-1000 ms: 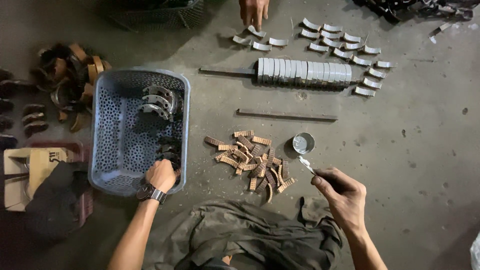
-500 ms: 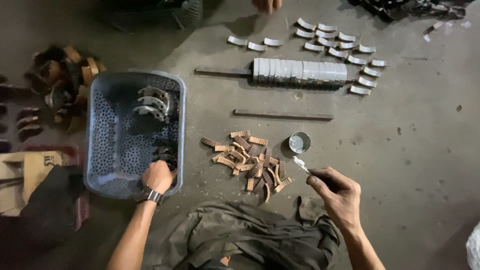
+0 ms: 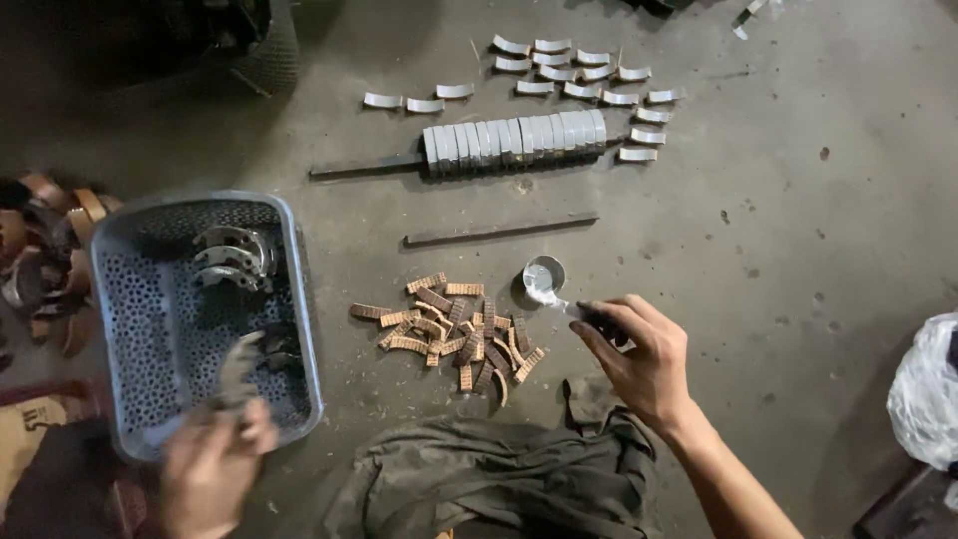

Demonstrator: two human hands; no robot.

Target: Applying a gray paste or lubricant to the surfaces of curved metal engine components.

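Holding curved metal shoes (image 3: 235, 260), perforated basket (image 3: 299, 299) sits.

Left hand (image 3: 215, 469) is motion-blurred; the curved piece (image 3: 239, 367) gripped in it cannot be identified. White bag (image 3: 926, 394) is cut by the right edge. Brown pile (image 3: 45, 255) is blurred and cropped at the left edge.

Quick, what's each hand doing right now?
Left hand: closed on a curved metal piece, blurred, over the basket.
Right hand: closed on a small brush.
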